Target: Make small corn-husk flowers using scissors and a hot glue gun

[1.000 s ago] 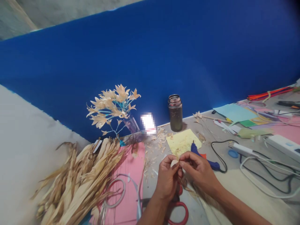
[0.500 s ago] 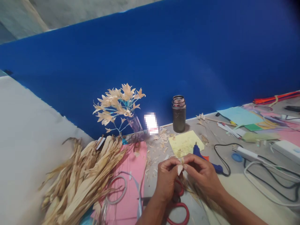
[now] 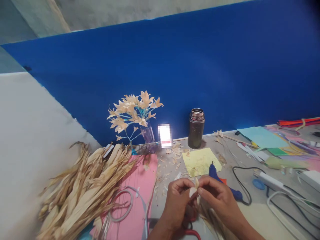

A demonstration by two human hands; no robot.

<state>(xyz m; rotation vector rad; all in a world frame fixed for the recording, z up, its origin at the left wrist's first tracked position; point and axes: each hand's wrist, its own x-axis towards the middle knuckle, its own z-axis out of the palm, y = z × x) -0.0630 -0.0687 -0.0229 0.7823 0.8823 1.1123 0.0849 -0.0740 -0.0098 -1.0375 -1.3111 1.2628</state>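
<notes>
Between the fingertips of both my hands is a small pale corn husk flower, its petals pointing up and toward me. My left hand pinches it from the left, with thumb and forefinger closed. From the other side my right hand pinches it too, fingers curled. How each fingertip grips the base is partly hidden. Below my hands lie red-handled scissors, mostly covered by my left wrist, and some husk strips. Just beyond my right hand rests a blue glue gun.
Dried corn husks heap on the left over pink paper. Finished husk flowers stand in a clear vase. Behind are an open dark bottle and yellow paper. Cables and a power strip lie right.
The view has shifted slightly, so the table items sit a little lower and mostly farther right. Both hands stay together on the husk flower, whose petals have turned a little.
</notes>
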